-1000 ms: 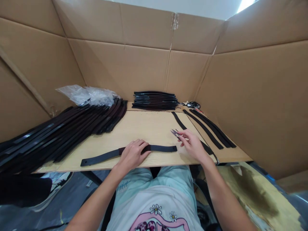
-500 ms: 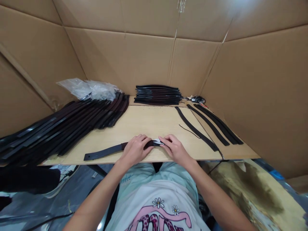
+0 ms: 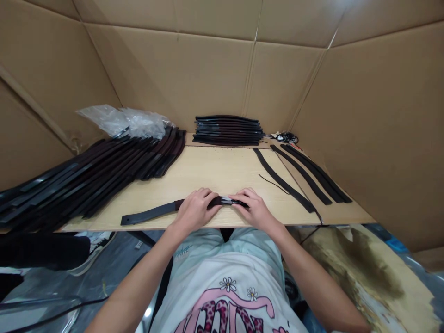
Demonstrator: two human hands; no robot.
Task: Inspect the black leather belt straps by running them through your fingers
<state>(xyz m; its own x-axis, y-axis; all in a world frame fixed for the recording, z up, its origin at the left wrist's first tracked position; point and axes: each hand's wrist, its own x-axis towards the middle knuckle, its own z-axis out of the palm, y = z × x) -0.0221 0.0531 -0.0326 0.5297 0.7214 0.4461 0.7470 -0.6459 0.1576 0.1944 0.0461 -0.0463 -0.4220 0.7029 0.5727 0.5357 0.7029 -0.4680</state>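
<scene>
A dark curved strap (image 3: 149,214), with a hole near its left end, lies along the front edge of the table. My left hand (image 3: 196,209) grips its right part, thumb and fingers closed around it. In my right hand (image 3: 255,210) is a pair of small thread snips (image 3: 226,200) with bright blades and black handles. Their blades point left, apart from each other, at the strap's end beside my left fingertips. My fingers partly hide both the strap end and the handles.
Many dark straps (image 3: 100,171) are piled at the left, near clear plastic bags (image 3: 128,121). A stack of straps (image 3: 227,130) stands at the back. Several loose straps (image 3: 305,178) and a thin black cord (image 3: 274,184) lie at the right. Cardboard walls (image 3: 166,78) surround the table.
The snips' blades show more plainly and look wider apart, and my right hand has shifted slightly right. The left hand keeps its hold on the strap. The whole view has tilted a little.
</scene>
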